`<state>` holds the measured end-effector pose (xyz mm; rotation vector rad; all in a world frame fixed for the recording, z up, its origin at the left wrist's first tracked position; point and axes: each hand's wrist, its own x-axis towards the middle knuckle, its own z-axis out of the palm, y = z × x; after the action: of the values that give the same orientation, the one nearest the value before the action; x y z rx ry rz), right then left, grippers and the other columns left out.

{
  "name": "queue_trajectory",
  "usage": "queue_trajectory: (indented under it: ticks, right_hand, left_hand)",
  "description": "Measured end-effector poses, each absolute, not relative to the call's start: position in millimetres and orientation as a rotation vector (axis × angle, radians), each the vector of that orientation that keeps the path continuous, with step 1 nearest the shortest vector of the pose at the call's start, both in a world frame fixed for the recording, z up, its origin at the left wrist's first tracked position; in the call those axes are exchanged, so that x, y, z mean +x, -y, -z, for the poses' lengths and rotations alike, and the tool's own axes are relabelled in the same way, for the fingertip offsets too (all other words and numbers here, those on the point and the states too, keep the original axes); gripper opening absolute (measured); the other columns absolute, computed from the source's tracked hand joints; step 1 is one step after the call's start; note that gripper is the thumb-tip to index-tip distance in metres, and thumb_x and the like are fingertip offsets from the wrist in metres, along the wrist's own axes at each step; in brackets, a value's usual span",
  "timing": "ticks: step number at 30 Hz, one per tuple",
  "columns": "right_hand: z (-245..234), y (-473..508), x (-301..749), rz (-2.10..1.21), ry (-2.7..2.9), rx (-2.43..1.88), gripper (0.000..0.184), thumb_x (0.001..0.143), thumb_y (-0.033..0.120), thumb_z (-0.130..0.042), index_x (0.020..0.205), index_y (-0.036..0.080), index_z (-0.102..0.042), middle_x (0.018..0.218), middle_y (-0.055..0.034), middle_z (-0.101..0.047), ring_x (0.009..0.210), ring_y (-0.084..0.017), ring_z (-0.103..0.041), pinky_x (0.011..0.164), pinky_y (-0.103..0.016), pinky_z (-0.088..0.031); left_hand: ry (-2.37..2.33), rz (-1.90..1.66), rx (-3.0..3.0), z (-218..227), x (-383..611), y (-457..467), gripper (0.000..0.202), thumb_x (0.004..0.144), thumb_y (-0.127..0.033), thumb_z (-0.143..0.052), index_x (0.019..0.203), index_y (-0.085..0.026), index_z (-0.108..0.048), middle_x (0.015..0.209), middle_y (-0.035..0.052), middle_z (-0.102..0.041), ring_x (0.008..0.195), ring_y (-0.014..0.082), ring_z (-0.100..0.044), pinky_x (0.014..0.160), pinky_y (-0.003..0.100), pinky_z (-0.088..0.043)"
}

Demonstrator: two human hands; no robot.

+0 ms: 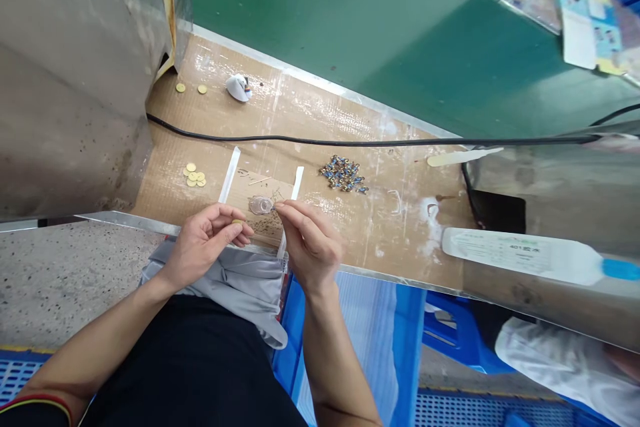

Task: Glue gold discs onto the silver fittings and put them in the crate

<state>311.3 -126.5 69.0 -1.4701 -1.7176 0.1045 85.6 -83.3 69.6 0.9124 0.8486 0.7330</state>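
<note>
Cardboard sheeting covers the surface (395, 233) in front of us, running between a green panel (350, 33) at the top of the frame and a grey metal housing (75, 80) at upper left. A black cable (300, 141) crosses it. Near bottom centre, our left hand (203, 247) is closed, pinching a small gold disc (237, 221) between thumb and fingers. Our right hand (310, 243) is bent, its fingertips (278, 205) drawn together at the edge of a clear round dish (261, 205); we cannot tell whether they hold anything. The dish sits on the cardboard between two white tape strips (229, 175). To its left lies a small pile of gold discs (194, 175), and to its right a heap of blue-and-gold metal parts (343, 173). Two more gold discs (180, 87) and a white lump (238, 87) lie at upper left. A white bottle (520, 253) with a blue cap lies at right, and grey cloth (225, 287) sits below our hands.
</note>
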Motion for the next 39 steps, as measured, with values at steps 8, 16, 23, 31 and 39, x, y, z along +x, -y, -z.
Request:
queue_trajectory:
  ticks: [8, 16, 23, 31, 39]
  right_hand:
    - [-69.6, 127.0, 310.6, -0.126, 1.726, -1.475, 0.036, 0.106, 0.003, -0.073, 0.129, 0.029, -0.084, 0.119, -0.0071, -0.087, 0.108, -0.021, -0.084, 0.097, -0.037, -0.068]
    - [-72.8, 123.6, 309.0, -0.189, 1.603, -1.497, 0.028, 0.106, 0.007, -0.075, 0.121, 0.028, -0.086, 0.115, -0.0055, -0.088, 0.105, -0.021, -0.085, 0.095, -0.036, -0.07]
    - [-73.0, 121.7, 308.0, -0.231, 1.59, -1.525, 0.027, 0.107, 0.008, -0.074, 0.119, 0.029, -0.086, 0.114, -0.0046, -0.088, 0.105, -0.021, -0.085, 0.095, -0.036, -0.07]
    - [-72.2, 122.3, 308.7, -0.233, 1.583, -1.522, 0.028, 0.107, 0.007, -0.074, 0.12, 0.029, -0.086, 0.115, -0.0038, -0.088, 0.106, -0.02, -0.085, 0.097, -0.035, -0.069]
    - [-73.3, 122.3, 308.1, -0.226, 1.602, -1.538, 0.023, 0.11, 0.014, -0.071, 0.118, 0.029, -0.087, 0.114, -0.0043, -0.089, 0.105, -0.022, -0.086, 0.096, -0.036, -0.071]
  left_hand:
    - [-0.836, -0.728, 0.916, -68.4, 85.1, 83.4, 0.023, 0.11, -0.038, -0.078, 0.118, -0.017, -0.075, 0.104, 0.008, -0.088, 0.09, 0.0176, -0.085, 0.087, 0.029, -0.072]
    - [-0.829, -0.735, 0.911, -67.1, 84.3, 84.6, 0.022, 0.11, -0.037, -0.078, 0.12, -0.017, -0.075, 0.104, 0.0077, -0.088, 0.09, 0.0175, -0.084, 0.086, 0.028, -0.072]
    - [-0.822, -0.736, 0.91, -67.8, 85.1, 83.8, 0.022, 0.11, -0.037, -0.078, 0.12, -0.018, -0.076, 0.103, 0.007, -0.088, 0.091, 0.0173, -0.085, 0.087, 0.028, -0.073]
    - [-0.823, -0.732, 0.909, -68.1, 84.6, 84.5, 0.022, 0.11, -0.038, -0.078, 0.12, -0.019, -0.076, 0.104, 0.0069, -0.089, 0.09, 0.0172, -0.085, 0.086, 0.028, -0.073]
    - [-0.817, -0.731, 0.912, -68.0, 84.5, 84.2, 0.023, 0.11, -0.038, -0.078, 0.12, -0.018, -0.076, 0.105, 0.007, -0.088, 0.091, 0.0176, -0.085, 0.087, 0.029, -0.073]
